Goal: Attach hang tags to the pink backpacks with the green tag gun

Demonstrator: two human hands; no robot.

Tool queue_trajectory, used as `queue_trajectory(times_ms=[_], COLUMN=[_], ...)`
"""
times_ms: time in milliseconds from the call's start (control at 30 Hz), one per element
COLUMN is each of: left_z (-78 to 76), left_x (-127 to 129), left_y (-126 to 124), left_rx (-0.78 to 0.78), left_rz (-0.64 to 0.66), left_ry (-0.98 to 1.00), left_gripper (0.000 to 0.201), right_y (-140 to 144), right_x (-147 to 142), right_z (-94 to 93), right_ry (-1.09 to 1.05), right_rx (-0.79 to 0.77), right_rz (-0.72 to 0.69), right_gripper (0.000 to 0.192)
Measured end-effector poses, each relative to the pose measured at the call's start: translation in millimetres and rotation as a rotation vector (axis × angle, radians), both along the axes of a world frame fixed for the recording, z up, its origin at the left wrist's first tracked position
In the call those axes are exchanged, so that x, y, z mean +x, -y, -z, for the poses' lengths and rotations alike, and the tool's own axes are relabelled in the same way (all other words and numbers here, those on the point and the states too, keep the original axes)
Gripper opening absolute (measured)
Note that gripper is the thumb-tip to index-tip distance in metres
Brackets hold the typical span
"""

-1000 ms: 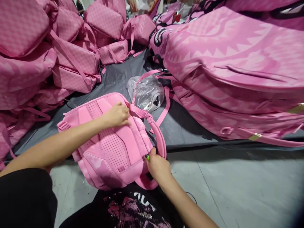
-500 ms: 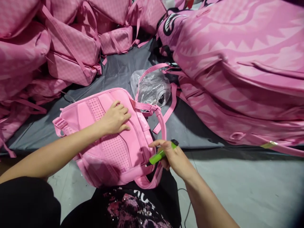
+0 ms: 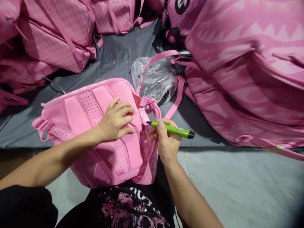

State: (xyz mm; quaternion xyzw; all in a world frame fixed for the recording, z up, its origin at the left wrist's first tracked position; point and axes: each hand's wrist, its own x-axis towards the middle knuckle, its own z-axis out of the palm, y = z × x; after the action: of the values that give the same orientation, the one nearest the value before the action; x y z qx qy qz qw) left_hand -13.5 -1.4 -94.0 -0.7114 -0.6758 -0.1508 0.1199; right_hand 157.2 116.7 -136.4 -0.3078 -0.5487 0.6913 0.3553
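Observation:
A pink backpack (image 3: 114, 155) lies across my lap and the edge of the grey cloth, its padded back panel facing up. My left hand (image 3: 116, 122) rests flat on that panel with the fingers spread. Between the thumb and fingers of my right hand (image 3: 167, 139) is a green marker (image 3: 174, 129), its dark tip pointing left. The tip is right by the bag's side edge, near a strap buckle; whether it touches is unclear. One shoulder strap (image 3: 156, 57) loops up beyond the bag.
A crumpled clear plastic bag (image 3: 158, 79) lies behind the backpack on the grey cloth (image 3: 114, 60). Pink checked bags (image 3: 59, 34) are piled at the back left. Large pink patterned backpacks (image 3: 237, 79) fill the right side. Pale floor (image 3: 237, 183) shows below.
My right hand has moved up along the bag's side, and the marker has turned so its tip points left. My left hand stays on the panel. The view has shifted somewhat.

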Motion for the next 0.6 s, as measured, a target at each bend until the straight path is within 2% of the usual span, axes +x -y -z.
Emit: queue_trajectory(times_ms=[200, 333, 500, 600], left_z=[7.4, 12.0, 15.9, 16.8], left_x=[3, 5, 5, 4], left_y=[-2, 1, 3, 2], left_rx=[-0.035, 0.026, -0.037, -0.005], left_rz=[-0.043, -0.012, -0.041, -0.013], left_ry=[0.018, -0.033, -0.003, -0.004], left_gripper=[0.029, 0.025, 0.025, 0.024], right_y=[9, 15, 17, 16], right_x=[-6, -9, -9, -9], right_z=[1.6, 9.0, 16.7, 18.4], right_ry=[0.074, 0.118, 0.122, 0.129], right_rx=[0.085, 0.12, 0.22, 0.233], right_rz=[-0.005, 0.046, 0.021, 0.015], right_gripper=[0.031, 0.031, 0.026, 0.025])
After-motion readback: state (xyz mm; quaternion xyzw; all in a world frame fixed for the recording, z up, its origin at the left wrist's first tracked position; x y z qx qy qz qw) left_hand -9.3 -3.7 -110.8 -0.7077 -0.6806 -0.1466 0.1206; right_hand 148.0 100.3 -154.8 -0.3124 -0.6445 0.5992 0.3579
